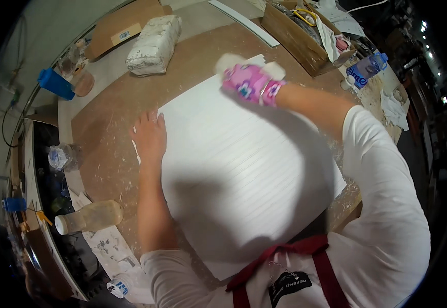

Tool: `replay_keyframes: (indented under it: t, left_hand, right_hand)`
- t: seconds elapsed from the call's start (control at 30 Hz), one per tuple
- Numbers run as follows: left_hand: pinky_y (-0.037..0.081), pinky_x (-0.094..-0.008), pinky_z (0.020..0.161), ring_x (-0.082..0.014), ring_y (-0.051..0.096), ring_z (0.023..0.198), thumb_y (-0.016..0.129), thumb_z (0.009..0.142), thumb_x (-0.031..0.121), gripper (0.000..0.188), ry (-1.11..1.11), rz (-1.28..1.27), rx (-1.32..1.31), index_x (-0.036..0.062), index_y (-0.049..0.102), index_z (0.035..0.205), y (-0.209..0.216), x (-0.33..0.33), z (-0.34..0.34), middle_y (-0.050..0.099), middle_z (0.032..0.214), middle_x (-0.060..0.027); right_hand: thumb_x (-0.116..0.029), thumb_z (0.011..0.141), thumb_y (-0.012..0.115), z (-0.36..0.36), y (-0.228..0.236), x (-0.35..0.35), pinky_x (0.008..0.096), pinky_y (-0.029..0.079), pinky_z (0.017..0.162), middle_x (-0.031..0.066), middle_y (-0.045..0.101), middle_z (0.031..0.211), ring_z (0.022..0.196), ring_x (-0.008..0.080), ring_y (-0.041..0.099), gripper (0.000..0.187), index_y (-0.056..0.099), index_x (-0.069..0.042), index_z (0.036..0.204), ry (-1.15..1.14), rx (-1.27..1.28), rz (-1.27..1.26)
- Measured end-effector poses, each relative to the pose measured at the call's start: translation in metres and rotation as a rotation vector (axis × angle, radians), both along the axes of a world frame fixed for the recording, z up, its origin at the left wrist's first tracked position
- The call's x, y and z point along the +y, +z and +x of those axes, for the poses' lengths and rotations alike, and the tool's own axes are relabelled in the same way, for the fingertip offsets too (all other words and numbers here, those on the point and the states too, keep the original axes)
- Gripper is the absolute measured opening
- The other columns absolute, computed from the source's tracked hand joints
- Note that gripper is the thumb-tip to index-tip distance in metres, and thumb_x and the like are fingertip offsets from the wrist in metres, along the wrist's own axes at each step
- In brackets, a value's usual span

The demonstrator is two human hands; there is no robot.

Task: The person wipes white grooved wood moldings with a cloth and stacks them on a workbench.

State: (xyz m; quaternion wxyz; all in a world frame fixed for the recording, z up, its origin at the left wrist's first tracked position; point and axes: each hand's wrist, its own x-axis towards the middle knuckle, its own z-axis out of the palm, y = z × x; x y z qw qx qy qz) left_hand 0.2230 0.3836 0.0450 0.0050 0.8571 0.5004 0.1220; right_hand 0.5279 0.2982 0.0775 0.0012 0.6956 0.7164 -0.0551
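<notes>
Left of the left hand lay a cloudy plastic bottle. That bare hand pressed flat, fingers loose, on the ribbed white panel's edge. The gloved right hand (pink-patterned) gripped a white pad at the panel's far edge, above the dusty brown worktable; a wooden box stood beyond.

The person wears a white shirt with short sleeves. Over it hangs a dark red apron with 2 straps and a small black tag near the white board. The right hand has a pink patterned glove. The left hand is bare.
</notes>
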Motion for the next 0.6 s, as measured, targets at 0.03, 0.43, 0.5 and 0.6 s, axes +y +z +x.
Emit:
replay_keyframes:
  t: [0.03, 0.43, 0.5, 0.6]
  left_hand:
    - [0.028, -0.0520, 0.108, -0.0291, 0.049, 0.122, 0.041, 0.100, 0.034, 0.040, 0.025, -0.026, 0.000, 0.0131, 0.055, 0.131, -0.002, 0.002, -0.011, 0.056, 0.129, -0.0097]
    - [0.028, -0.0522, 0.108, -0.0301, 0.048, 0.124, 0.042, 0.099, 0.035, 0.042, -0.005, -0.061, -0.011, 0.0142, 0.053, 0.135, 0.003, 0.001, 0.000, 0.054, 0.132, -0.0118]
    - [0.028, -0.0523, 0.108, -0.0307, 0.048, 0.124, 0.044, 0.098, 0.035, 0.043, 0.011, -0.081, 0.004, 0.0132, 0.054, 0.134, 0.003, 0.003, -0.010, 0.054, 0.132, -0.0133]
    - [0.028, -0.0493, 0.109, -0.0288, 0.045, 0.129, 0.042, 0.100, 0.039, 0.051, 0.006, -0.345, -0.534, 0.0093, 0.046, 0.140, 0.001, 0.018, -0.033, 0.048, 0.141, -0.0150]
  right_hand:
    - [-0.028, 0.092, 0.048, -0.060, 0.050, -0.012, 0.0433, 0.052, 0.084, 0.0203, 0.067, 0.103, 0.095, 0.0341, 0.066, 0.031, 0.066, -0.005, 0.101, -0.113, 0.093, 0.032]
    - [-0.022, 0.088, 0.059, 0.110, 0.011, -0.066, 0.0415, 0.054, 0.079, 0.0115, 0.069, 0.099, 0.093, 0.0338, 0.067, 0.027, 0.066, -0.013, 0.113, -0.404, -0.385, -0.101]
    - [-0.024, 0.089, 0.058, 0.101, 0.027, -0.056, 0.0408, 0.050, 0.089, 0.0144, 0.063, 0.114, 0.108, 0.0335, 0.061, 0.038, 0.057, -0.009, 0.124, -0.287, -0.313, -0.031]
    - [-0.036, 0.092, 0.056, 0.112, 0.022, -0.026, 0.0373, 0.037, 0.107, 0.0191, 0.049, 0.138, 0.129, 0.0329, 0.046, 0.057, 0.044, -0.007, 0.140, -0.318, 0.362, 0.405]
